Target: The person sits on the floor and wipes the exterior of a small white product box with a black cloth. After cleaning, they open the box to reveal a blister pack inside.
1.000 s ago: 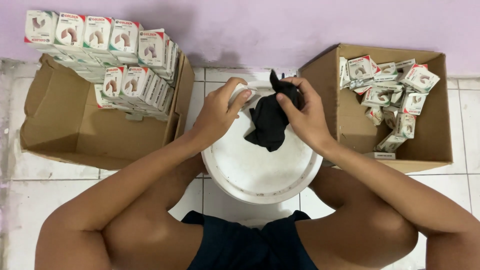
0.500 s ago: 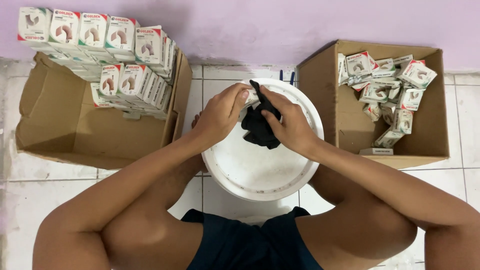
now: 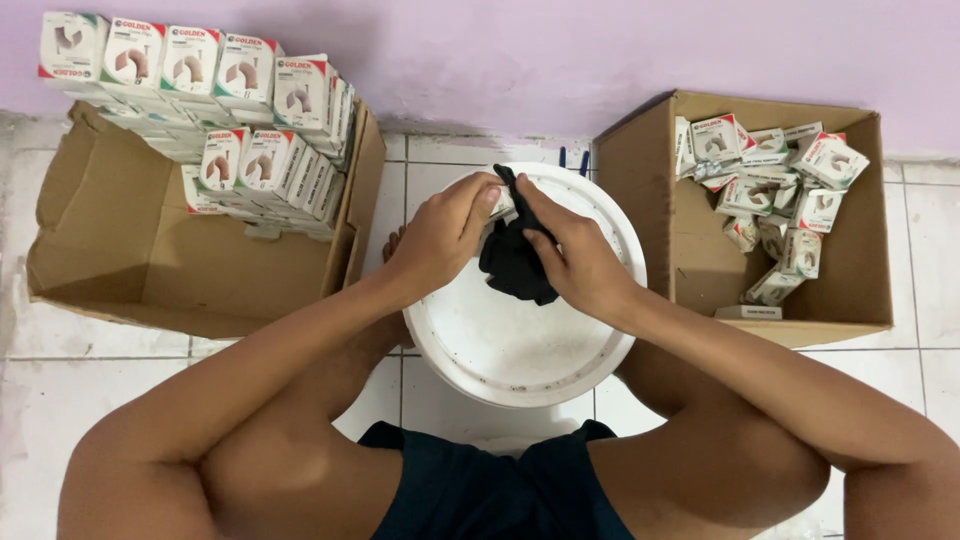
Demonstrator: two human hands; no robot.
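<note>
Both my hands meet over a round white bucket lid [image 3: 500, 350] between my knees. My left hand [image 3: 440, 235] grips a small white box whose edge barely shows beside the fingers. My right hand [image 3: 575, 255] holds a black fabric piece [image 3: 512, 262] against that box; the cloth bunches and hangs down onto the lid. Most of the box is hidden by my fingers and the cloth.
To the left an open cardboard carton [image 3: 130, 250] carries neat rows of small white boxes [image 3: 260, 160] along its far side. A second carton [image 3: 845, 300] to the right holds several loose white boxes [image 3: 775, 200]. White floor tiles and a lilac wall surround them.
My hands have drawn closer together and the black fabric has been gathered from a spread, hanging shape into a tighter bunch at the small box.
</note>
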